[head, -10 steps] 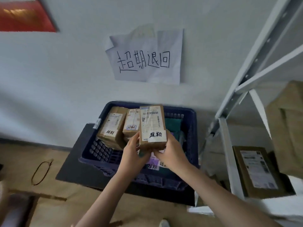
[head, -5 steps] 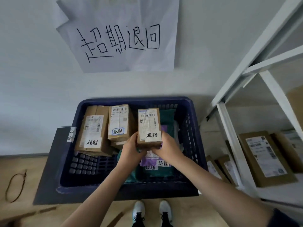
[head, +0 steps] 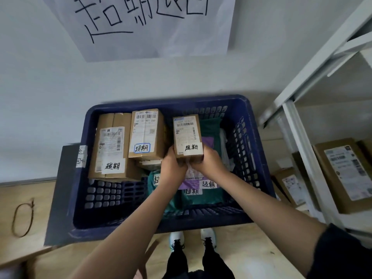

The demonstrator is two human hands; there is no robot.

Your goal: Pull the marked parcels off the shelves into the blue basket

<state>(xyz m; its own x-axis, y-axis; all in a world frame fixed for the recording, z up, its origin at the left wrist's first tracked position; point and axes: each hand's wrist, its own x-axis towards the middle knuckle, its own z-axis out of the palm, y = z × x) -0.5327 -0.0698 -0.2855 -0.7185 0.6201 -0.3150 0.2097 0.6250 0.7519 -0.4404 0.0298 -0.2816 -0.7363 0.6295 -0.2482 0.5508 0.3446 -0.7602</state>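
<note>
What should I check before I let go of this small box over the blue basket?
1. Grip: left hand and right hand both hold the small box at its near end: ok.
2. Marked sticker on it: ok.
3. Box over the blue basket, inside the rim: ok.
4. Landing spot: purple mailer and green mailer lie below, soft: ok.
5. Clearance from the neighbouring blue-stickered box: gap visible: ok.
6. Box resting on the mailers yet: cannot tell.

Handwritten paper sign point(head: 153, 27) on the wall, cord loop point(head: 23, 219) on the floor.
</note>
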